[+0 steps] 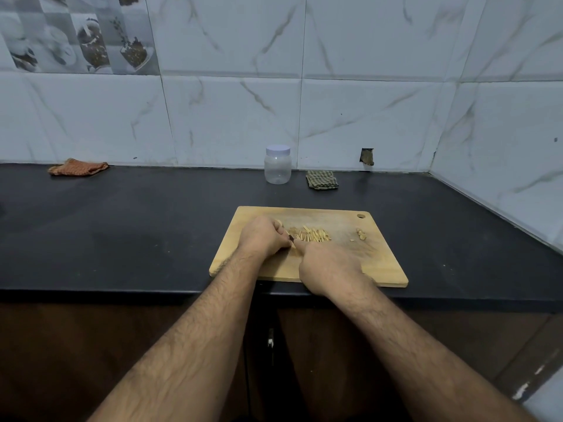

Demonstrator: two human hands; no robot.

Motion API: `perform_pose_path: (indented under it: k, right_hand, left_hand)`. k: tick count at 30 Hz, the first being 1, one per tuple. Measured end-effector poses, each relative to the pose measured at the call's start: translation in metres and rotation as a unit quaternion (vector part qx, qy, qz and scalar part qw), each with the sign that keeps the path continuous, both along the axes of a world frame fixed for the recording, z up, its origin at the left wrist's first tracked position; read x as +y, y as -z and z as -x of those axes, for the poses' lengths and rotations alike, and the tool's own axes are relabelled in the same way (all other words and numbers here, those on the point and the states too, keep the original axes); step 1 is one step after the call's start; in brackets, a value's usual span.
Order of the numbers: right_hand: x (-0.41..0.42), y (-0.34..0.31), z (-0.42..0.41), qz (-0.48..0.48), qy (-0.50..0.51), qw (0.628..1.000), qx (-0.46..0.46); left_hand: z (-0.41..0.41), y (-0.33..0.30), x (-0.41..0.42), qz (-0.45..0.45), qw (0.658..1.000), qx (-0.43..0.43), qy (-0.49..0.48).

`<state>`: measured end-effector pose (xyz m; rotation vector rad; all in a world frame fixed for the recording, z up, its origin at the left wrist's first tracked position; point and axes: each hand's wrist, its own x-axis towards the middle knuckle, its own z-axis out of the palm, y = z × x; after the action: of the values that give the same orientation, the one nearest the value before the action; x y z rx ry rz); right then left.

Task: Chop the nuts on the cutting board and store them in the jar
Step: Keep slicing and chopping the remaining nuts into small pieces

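- Our left hand (263,236) curls over the nuts (310,234) on the cutting board (380,266).
- Our right hand (330,264) grips the knife (292,238).
- We should keep fingers tucked and cut slowly.
- The jar (277,166) waits closed, far back on the counter (152,226).

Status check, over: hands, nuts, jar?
Left hand holding nuts down, right hand gripping knife. Pale slivered nuts piled on wooden cutting board. Clear plastic jar behind, white lid on. Path clear.
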<state>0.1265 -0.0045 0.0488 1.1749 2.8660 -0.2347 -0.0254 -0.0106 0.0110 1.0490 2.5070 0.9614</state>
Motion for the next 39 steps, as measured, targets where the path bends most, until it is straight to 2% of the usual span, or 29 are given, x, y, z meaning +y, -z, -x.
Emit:
perform_pose_path:
  k: [8, 18, 24, 39]
  right_hand:
    - [-0.003, 0.000, -0.002, -0.021, -0.011, 0.999, -0.021]
    - [-0.007, 0.008, -0.029, -0.022, -0.011, 1.000, -0.006]
    - [-0.003, 0.002, -0.030, -0.008, -0.008, 1.000, -0.023]
    - [0.002, 0.008, -0.011, -0.009, 0.001, 1.000, 0.021]
  left_hand:
    - [-0.001, -0.011, 0.002, 0.031, 0.999, -0.039, -0.005]
    - [0.001, -0.011, 0.003, 0.011, 0.996, -0.092, -0.018]
    - [0.003, -0.010, 0.002, 0.011, 0.996, -0.089, -0.020]
    - [-0.001, -0.014, -0.001, 0.034, 0.997, -0.070, -0.013]
